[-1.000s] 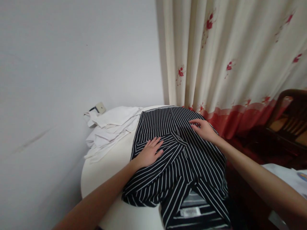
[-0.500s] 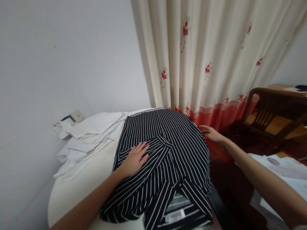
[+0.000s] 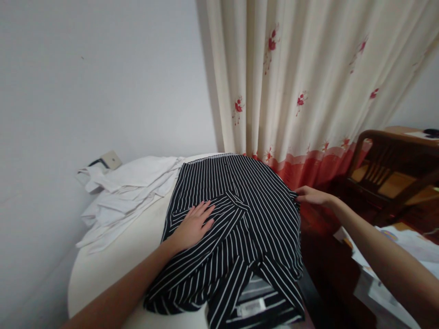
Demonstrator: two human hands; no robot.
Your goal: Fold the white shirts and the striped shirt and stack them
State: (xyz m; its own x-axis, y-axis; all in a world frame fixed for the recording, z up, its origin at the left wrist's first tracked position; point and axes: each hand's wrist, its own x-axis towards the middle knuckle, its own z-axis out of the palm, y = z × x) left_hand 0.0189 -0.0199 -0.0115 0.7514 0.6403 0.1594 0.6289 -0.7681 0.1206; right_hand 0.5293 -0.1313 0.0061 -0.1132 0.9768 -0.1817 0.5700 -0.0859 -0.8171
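A black shirt with white stripes [image 3: 270, 214] lies spread over a white rounded table [image 3: 103, 278], its collar and label toward me. One sleeve is folded across the body on the left. My left hand [image 3: 192, 226] rests flat on that sleeve with the fingers out. At the table's right edge, my right hand [image 3: 310, 195] pinches the side of the shirt, where a small bit of cloth is drawn out. The far hem of the shirt reaches the back of the table.
A rumpled white cloth [image 3: 137, 183] lies on the table's left side, by a pale box [image 3: 111, 159] against the wall. A floral curtain [image 3: 284, 91] hangs behind. To the right stand a wooden chair [image 3: 366, 137] and white papers or bags [image 3: 408, 246].
My right hand has moved slightly right and down and has taken hold of the shirt's right side, pulling it outward. My left hand stays flat on the sleeve.
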